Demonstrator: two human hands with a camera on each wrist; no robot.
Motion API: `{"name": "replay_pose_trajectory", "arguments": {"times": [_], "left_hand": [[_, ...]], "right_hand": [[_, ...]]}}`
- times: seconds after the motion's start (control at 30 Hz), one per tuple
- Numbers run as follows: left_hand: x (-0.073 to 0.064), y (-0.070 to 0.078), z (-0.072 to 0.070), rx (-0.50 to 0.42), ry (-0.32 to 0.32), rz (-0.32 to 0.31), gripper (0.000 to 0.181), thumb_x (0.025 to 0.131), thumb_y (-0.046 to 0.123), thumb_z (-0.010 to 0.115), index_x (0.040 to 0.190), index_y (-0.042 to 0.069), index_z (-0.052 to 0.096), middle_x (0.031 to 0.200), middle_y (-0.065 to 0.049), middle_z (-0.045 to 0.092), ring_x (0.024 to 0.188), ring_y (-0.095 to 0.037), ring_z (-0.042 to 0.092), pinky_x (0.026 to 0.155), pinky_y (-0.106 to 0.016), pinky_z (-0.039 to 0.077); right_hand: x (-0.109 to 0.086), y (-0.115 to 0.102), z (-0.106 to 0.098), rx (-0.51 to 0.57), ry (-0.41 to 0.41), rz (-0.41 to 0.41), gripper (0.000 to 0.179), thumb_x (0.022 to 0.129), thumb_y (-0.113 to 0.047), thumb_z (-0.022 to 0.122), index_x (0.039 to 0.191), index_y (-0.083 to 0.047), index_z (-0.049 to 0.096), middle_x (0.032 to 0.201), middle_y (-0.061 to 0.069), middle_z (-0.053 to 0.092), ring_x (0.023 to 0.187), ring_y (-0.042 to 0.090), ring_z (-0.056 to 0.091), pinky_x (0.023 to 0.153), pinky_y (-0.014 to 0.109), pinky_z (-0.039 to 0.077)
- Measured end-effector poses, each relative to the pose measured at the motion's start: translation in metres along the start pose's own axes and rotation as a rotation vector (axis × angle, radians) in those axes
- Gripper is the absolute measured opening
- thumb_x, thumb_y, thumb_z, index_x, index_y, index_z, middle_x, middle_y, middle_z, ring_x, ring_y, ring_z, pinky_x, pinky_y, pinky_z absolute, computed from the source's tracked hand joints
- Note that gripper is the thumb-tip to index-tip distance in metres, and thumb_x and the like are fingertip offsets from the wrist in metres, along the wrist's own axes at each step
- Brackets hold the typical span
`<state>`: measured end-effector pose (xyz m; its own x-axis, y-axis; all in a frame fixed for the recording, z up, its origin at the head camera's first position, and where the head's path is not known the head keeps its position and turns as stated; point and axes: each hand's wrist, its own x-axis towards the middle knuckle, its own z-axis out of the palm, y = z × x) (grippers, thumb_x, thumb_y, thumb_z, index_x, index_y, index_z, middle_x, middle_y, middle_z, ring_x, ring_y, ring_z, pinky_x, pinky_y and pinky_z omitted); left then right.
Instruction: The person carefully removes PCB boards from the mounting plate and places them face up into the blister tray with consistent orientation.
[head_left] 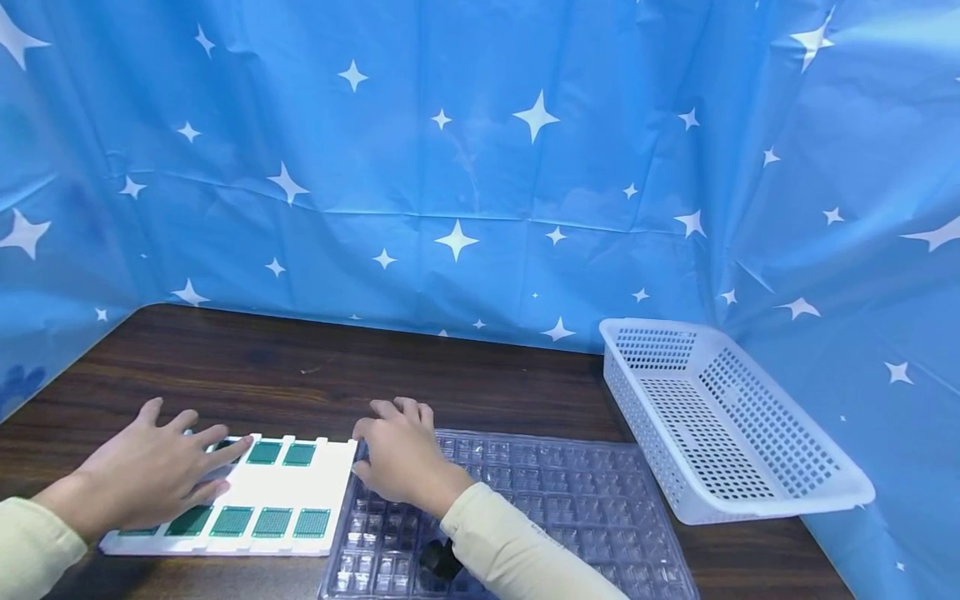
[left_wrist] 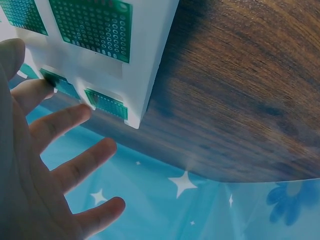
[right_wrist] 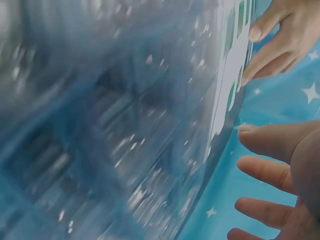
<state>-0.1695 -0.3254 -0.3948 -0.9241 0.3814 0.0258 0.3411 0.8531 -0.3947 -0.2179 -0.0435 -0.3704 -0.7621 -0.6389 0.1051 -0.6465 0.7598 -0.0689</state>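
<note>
A white rack [head_left: 281, 487] lies on the table at the left, holding green perforated circuit boards [head_left: 292, 522] in two rows. My left hand [head_left: 153, 467] is over its left part with fingers spread. The left index fingertip is at a green board [left_wrist: 60, 82] in the far row; whether it presses on it I cannot tell. A clear plastic tray [head_left: 555, 492] with many small compartments lies right of the rack. Above its far left corner is my right hand [head_left: 401, 454], fingers apart and slightly bent, holding nothing visible. In the right wrist view the tray is blurred.
A white perforated basket [head_left: 757, 500] stands at the right, beside the tray. A small black object [head_left: 440, 560] shows next to the right wrist, over the tray. Blue star-patterned cloth [head_left: 480, 167] hangs behind the dark wooden table [head_left: 315, 358].
</note>
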Motion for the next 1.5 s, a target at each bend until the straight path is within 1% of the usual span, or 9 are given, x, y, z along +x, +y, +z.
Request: {"name": "replay_pose_trajectory", "arguments": {"times": [0.2, 0.43, 0.7, 1.2, 1.5], "left_hand": [[0.002, 0.0, -0.001, 0.0, -0.034, -0.02, 0.052, 0.09, 0.059, 0.056, 0.128, 0.025, 0.064, 0.119, -0.004, 0.068, 0.108, -0.038, 0.063, 0.092, -0.075, 0.038], [0.003, -0.001, -0.001, -0.003, -0.063, -0.029, 0.053, 0.089, 0.06, 0.055, 0.129, 0.025, 0.063, 0.121, -0.005, 0.068, 0.11, -0.04, 0.062, 0.093, -0.075, 0.037], [0.003, -0.001, -0.002, 0.012, -0.04, -0.017, 0.052, 0.089, 0.06, 0.056, 0.127, 0.026, 0.064, 0.119, -0.003, 0.069, 0.108, -0.038, 0.063, 0.091, -0.074, 0.039], [0.004, 0.0, -0.004, 0.032, -0.066, -0.025, 0.054, 0.088, 0.06, 0.056, 0.129, 0.026, 0.063, 0.118, -0.003, 0.068, 0.106, -0.037, 0.063, 0.091, -0.074, 0.04], [0.004, -0.001, -0.003, 0.042, -0.055, -0.014, 0.054, 0.088, 0.06, 0.056, 0.129, 0.026, 0.063, 0.118, -0.002, 0.068, 0.106, -0.036, 0.063, 0.09, -0.074, 0.04]], "right_hand": [[-0.003, -0.011, -0.005, -0.016, 0.003, -0.061, 0.03, 0.093, -0.038, 0.065, 0.121, -0.029, 0.067, 0.148, -0.002, 0.05, 0.14, 0.024, 0.04, 0.112, 0.045, 0.034], [-0.006, -0.022, -0.008, -0.016, -0.037, -0.1, 0.032, 0.092, -0.044, 0.064, 0.122, -0.033, 0.066, 0.149, -0.005, 0.048, 0.141, 0.024, 0.039, 0.113, 0.045, 0.033], [-0.009, -0.028, -0.009, -0.035, -0.05, -0.133, 0.032, 0.092, -0.049, 0.063, 0.121, -0.036, 0.066, 0.15, -0.006, 0.047, 0.142, 0.024, 0.038, 0.114, 0.046, 0.033], [-0.014, -0.032, -0.005, -0.073, -0.04, -0.18, 0.029, 0.091, -0.048, 0.062, 0.118, -0.038, 0.068, 0.148, -0.005, 0.049, 0.14, 0.024, 0.04, 0.113, 0.046, 0.035], [-0.014, -0.036, -0.004, -0.064, -0.099, -0.174, 0.03, 0.09, -0.052, 0.063, 0.118, -0.042, 0.067, 0.151, -0.007, 0.046, 0.142, 0.026, 0.038, 0.116, 0.048, 0.031]]}}
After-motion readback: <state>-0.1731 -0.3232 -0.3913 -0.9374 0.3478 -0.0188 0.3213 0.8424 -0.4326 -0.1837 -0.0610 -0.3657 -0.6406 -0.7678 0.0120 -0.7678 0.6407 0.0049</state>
